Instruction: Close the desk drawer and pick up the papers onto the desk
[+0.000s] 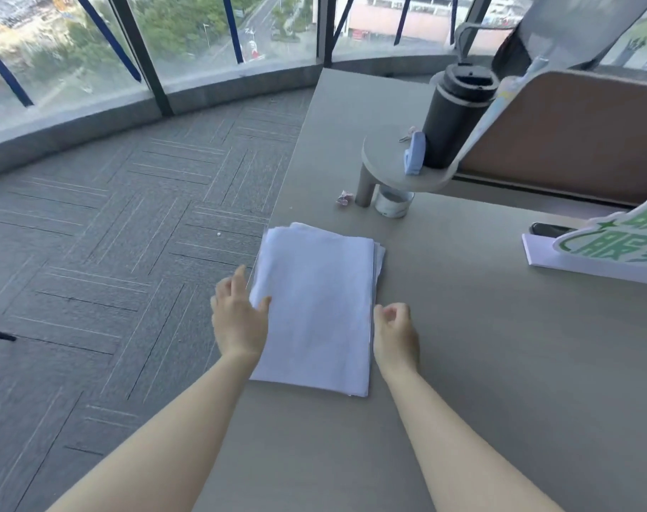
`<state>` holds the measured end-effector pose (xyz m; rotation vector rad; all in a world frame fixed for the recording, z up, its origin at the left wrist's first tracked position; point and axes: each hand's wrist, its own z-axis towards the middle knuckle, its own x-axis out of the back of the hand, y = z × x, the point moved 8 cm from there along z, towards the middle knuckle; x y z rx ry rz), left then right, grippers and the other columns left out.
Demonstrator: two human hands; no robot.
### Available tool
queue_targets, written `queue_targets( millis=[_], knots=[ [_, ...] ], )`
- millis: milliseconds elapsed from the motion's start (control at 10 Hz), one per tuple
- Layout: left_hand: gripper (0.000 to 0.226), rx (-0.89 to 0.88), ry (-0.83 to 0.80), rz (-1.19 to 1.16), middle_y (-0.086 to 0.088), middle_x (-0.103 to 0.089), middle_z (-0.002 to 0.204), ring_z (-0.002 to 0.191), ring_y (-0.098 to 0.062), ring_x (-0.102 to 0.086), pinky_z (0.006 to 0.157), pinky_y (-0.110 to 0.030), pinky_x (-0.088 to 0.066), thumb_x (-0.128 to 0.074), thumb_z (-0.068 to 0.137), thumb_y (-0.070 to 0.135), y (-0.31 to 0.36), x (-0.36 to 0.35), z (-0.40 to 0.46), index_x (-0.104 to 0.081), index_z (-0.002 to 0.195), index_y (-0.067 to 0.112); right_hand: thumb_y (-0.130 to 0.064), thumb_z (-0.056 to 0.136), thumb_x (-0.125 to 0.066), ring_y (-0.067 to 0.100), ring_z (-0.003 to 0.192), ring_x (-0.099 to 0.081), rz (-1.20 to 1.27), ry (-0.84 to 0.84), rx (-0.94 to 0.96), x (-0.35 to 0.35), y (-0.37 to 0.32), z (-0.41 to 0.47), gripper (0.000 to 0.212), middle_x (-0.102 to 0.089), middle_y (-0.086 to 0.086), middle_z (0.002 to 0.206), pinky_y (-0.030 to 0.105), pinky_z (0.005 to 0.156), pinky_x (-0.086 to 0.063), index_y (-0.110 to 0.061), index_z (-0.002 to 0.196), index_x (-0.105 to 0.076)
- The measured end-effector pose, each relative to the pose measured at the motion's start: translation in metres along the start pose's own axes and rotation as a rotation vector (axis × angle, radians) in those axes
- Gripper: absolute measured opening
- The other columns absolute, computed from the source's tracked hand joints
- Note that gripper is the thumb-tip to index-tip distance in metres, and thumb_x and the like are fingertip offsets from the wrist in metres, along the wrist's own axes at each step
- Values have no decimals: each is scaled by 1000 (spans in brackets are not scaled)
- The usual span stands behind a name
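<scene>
While the stack of papers (314,308) lies flat on the desk (480,364) at its left edge, it sits directly between both hands. Spread open, the left hand (238,319) touches the stack's left side with its thumb on the top sheet. Loosely curled and holding nothing, the right hand (395,332) sits against the stack's right edge. Beyond the right hand, a black bottle (454,116) stands on a small raised shelf (388,160).

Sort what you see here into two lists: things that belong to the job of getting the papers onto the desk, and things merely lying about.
Job: papers, desk, left hand, right hand.

Lying about: black bottle, round shelf, small tin, sweet wrapper, green-lettered sign.
</scene>
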<state>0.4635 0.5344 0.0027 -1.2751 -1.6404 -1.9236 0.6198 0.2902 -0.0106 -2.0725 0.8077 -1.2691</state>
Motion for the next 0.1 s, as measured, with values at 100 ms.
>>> queue_targets(
  millis=[100],
  knots=[
    [47, -95, -20, -155, -5, -53, 128, 115, -26, -52, 92, -39, -45, -65, 87, 16, 4, 20, -52, -53, 132, 18, -23, 88, -50, 20, 55, -43, 215, -75, 31, 37, 13, -29, 18, -49, 0, 60, 31, 54, -35, -15, 74, -57]
  ],
)
